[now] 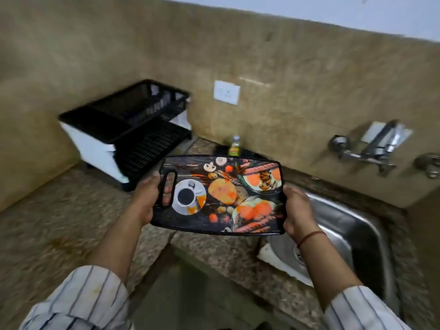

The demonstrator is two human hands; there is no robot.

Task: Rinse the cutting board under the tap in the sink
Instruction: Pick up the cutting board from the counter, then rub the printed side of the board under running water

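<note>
Both hands hold board above granite counter.

Lighting is dim, warm and even, with no strong directional source and only soft shadows. The whole frame shows motion blur: the dish rack, the wall tiles and the tap are smeared, and the wall socket lacks detail. The cutting board is the sharpest object. The steel sink carries muted highlights. Wide-angle distortion bends the bench edges and the wall line toward the frame corners.
</note>
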